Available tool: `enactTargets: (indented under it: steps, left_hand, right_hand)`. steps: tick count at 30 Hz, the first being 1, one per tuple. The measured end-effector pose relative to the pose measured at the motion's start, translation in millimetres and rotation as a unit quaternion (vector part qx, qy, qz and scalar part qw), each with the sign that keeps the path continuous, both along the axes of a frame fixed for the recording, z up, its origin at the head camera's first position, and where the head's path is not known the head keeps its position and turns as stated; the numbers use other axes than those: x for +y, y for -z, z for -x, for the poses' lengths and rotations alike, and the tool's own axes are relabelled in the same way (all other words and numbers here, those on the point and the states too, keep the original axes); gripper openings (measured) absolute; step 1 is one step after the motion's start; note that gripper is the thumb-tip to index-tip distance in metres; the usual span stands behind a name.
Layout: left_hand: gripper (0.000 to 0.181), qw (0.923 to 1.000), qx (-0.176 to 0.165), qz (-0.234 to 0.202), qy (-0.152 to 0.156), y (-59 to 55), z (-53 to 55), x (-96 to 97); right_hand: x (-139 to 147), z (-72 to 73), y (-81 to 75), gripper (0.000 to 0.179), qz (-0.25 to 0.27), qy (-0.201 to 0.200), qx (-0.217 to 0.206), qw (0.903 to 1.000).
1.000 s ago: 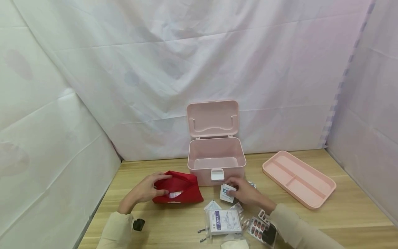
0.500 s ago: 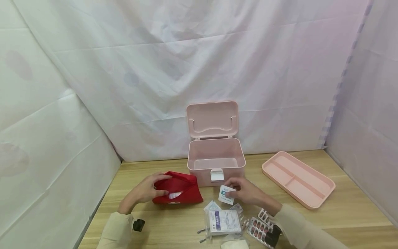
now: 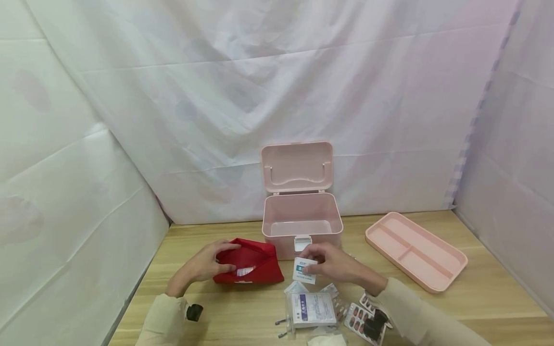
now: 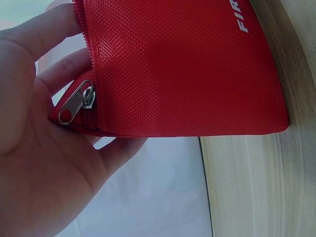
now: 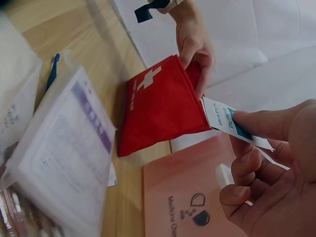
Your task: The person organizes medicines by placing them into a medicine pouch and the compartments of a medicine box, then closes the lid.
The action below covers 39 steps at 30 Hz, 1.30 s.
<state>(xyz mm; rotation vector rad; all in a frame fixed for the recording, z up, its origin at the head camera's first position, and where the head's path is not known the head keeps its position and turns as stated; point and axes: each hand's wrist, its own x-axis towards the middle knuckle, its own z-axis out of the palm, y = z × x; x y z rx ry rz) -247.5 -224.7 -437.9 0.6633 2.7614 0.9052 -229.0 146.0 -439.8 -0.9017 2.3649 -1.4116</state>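
My left hand (image 3: pixel 201 264) grips the red first-aid pouch (image 3: pixel 269 271) at its unzipped mouth, fingers at one side and thumb at the other. A white packet (image 3: pixel 245 271) shows inside. In the left wrist view the metal zipper pull (image 4: pixel 74 102) hangs beside the palm. Between thumb and fingers my right hand (image 3: pixel 337 265) pinches a white and teal alcohol pad sachet (image 3: pixel 298 275), just right of the pouch. From the right wrist, the sachet's far end overlaps the corner of the pouch's mouth.
A pink medicine box (image 3: pixel 281 244) stands behind with its lid raised. The pink divided tray (image 3: pixel 437 266) lies at right. In front are a boxed pack in clear plastic (image 3: pixel 318 307), blister packs of capsules (image 3: pixel 358 318), cotton swabs with dark tips (image 3: pixel 281 321) and a white bundle (image 3: pixel 326 340).
My right hand has moved left with the sachet, closer to the pouch. The left hand and the pouch have stayed in place.
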Motion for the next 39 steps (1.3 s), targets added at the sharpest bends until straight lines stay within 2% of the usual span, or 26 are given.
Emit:
enactTargets:
  steps: [8,15,26,39]
  left_hand:
    - [0.053,0.9999,-0.008,-0.005,-0.004,0.8,0.0,-0.8]
    - [0.052,1.0000,-0.002,-0.005,0.004,1.2,0.5,-0.5]
    - [0.052,1.0000,-0.007,-0.004,0.000,1.1,0.9,-0.3]
    - [0.055,0.9996,-0.024,-0.004,-0.015,-1.6,-0.2,1.9]
  right_hand:
    - [-16.3,2.1,-17.8,0.015,-0.013,-0.005,0.019,0.9997]
    - [-28.8,2.6,-28.4,0.015,-0.024,-0.009,0.016,0.9995]
    - [-45.9,13.9,-38.7,0.016,-0.018,-0.023,0.021,0.9994]
    - [-66.0,26.8,-45.0,0.016,-0.020,0.002,0.028,0.9994]
